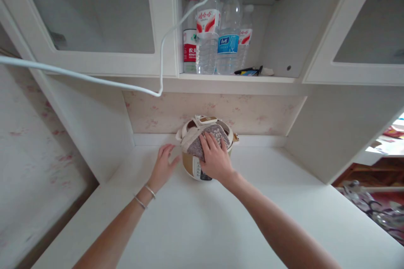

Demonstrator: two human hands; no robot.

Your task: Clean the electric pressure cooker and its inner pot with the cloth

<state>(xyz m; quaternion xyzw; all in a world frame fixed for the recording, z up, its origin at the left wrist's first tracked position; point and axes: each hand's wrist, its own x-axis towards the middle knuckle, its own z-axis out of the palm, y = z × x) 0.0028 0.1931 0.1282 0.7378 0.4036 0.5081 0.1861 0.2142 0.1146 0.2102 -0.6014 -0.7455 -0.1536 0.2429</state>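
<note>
A white and tan rice cooker (188,164) stands on the white counter, close to the back wall. Over the top of it lies a grey patterned cloth (194,145) with a pale edge. My right hand (217,157) presses this cloth against the cooker, fingers bent over it and the thumb side partly hidden. Just left of the cooker, my left hand (163,167) hovers with its fingers apart and nothing in it. Two thin bracelets circle the left wrist. Part of the cooker's front panel shows below the cloth.
Several plastic bottles (207,38) stand in the cabinet (284,46) above the counter (189,227). A white cable (126,87) hangs across the upper left in front of the cabinet. Side panels wall in the counter on both sides.
</note>
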